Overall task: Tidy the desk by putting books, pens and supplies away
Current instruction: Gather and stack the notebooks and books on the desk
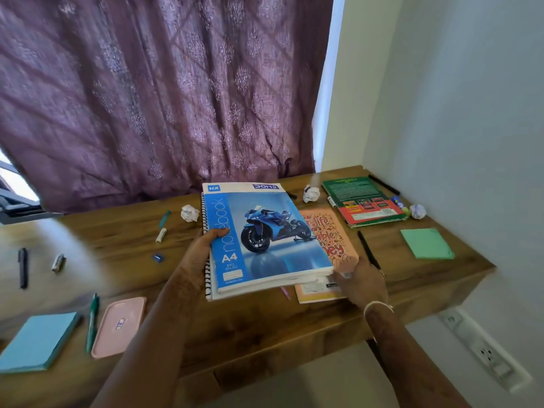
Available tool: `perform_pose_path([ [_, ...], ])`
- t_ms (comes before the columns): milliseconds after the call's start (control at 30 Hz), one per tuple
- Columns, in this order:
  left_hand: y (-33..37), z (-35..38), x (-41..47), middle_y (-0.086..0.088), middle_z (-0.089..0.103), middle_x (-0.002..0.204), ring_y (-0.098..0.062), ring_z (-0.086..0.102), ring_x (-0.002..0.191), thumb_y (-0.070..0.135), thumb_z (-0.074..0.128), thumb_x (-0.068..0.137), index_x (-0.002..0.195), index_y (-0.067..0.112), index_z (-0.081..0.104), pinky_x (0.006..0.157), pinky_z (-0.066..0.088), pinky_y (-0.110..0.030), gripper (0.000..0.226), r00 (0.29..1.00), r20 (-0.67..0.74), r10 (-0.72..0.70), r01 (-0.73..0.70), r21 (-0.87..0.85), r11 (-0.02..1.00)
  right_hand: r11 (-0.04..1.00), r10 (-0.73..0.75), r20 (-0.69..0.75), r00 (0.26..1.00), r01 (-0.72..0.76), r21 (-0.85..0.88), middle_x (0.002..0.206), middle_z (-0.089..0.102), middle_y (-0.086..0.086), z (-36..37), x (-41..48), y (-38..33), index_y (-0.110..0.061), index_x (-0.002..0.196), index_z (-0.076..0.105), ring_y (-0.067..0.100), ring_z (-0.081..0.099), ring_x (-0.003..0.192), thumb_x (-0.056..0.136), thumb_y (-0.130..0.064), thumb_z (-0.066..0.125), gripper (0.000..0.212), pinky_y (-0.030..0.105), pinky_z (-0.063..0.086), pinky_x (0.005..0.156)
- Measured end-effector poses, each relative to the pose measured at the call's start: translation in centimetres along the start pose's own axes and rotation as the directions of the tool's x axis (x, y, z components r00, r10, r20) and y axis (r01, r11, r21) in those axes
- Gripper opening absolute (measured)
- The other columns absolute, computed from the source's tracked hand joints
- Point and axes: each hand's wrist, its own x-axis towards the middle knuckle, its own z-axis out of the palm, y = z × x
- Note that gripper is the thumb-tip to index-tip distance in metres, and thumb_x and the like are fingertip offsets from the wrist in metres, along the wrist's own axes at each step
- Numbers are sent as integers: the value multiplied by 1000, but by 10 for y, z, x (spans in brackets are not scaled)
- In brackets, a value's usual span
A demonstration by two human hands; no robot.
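Your left hand (203,254) grips the blue spiral notebook (265,240) at its spine, lifted over mid-desk. Right hand (363,282) rests on the orange book (332,245) beneath, grip unclear. Stack both w/ edges squared, then grab the green book (365,198) farther back.

**Words on the covers**

The spiral notebook (265,240) reads "notebook" up its blue left band, with "A4" below it, "HX" in a blue box at the top left corner and "DOMS" at the top right. The peach book (329,237) beside it shows the lettering "Life". Print on the green book (365,200) is too small to read.
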Motion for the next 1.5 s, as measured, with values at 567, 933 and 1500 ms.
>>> perform_pose_path([
  [567,-6,-5,19,-7,70,67,-19,66,49,14,60,89,124,3,50,44,54,-26,38,998,53,-44,44,6,999,956,106,6,994,-100,-276,125,51,14,-8,16,-16,-10,128,40,30,51,118,51,-48,90,99,38,48,94],
  [933,-3,-10,31,-14,68,82,-21,68,54,13,61,88,126,3,49,47,56,-29,41,992,122,-37,40,-22,999,817,63,-400,914,183,546,83,70,5,-62,8,-80,-12,95,72,22,65,77,83,-16,65,14,25,49,63],
  [1500,22,50,56,-26,64,119,-41,67,98,49,57,87,132,11,53,72,59,-47,59,955,296,11,49,-195,980,584,-811,-196,551,782,-217,111,72,-1,-22,-45,-165,-19,113,67,19,69,96,79,-22,50,38,36,59,71],
])
